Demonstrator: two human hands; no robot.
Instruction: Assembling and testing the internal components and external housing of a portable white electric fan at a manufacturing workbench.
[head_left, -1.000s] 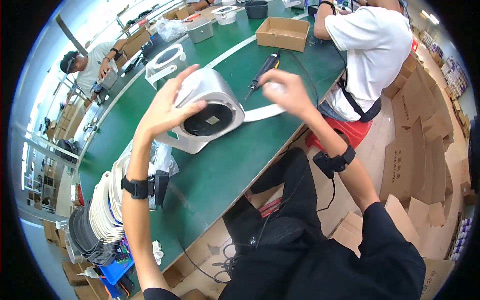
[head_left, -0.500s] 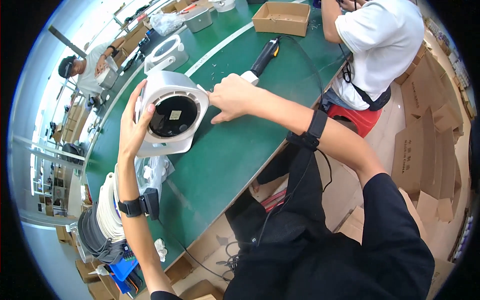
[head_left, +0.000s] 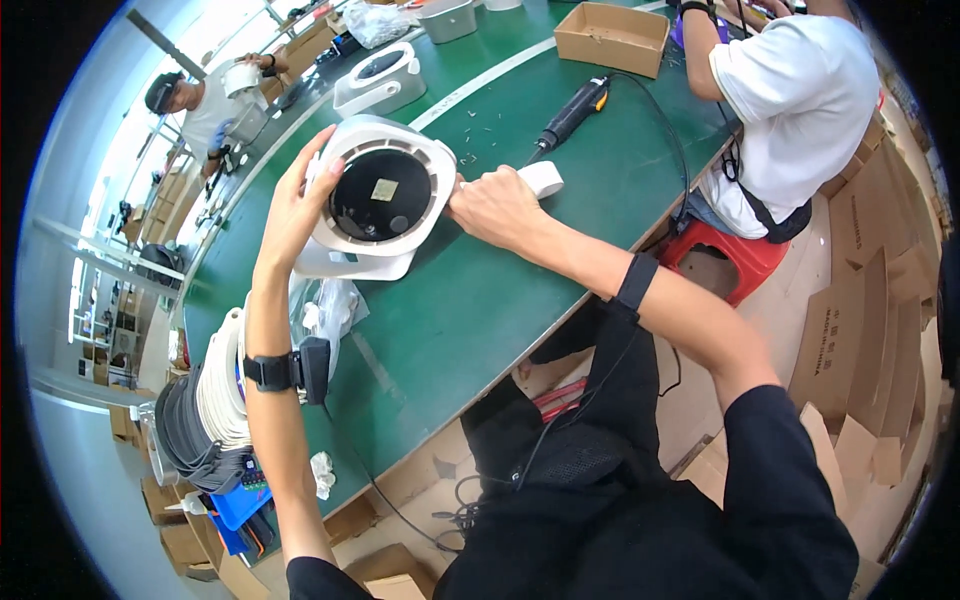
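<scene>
My left hand [head_left: 298, 205] grips the left side of a white rounded plastic housing [head_left: 348, 262], thumb over its front rim. The housing is held tilted up above the green table, its round black face with a small pale label turned toward me. At the housing's right edge, my right hand [head_left: 500, 208] is closed, fingertips against or very near the rim; what they hold is hidden. Just beyond its knuckles shows a white rounded piece [head_left: 543, 179]; I cannot tell whether the hand touches it. A black electric screwdriver [head_left: 573, 114] lies farther off, its cable running right.
Another white housing [head_left: 380, 82] stands on the green table [head_left: 450, 310], near a cardboard box [head_left: 612, 38] and scattered screws. Cable coils [head_left: 200, 420] sit at the left edge. One person [head_left: 790, 100] sits at the right; another [head_left: 205, 110] works at the far left.
The view has shifted, so the table's things appear farther right. The housing is still in my left hand, its face turned slightly more toward me. My right hand's fingers have curled in at its edge.
</scene>
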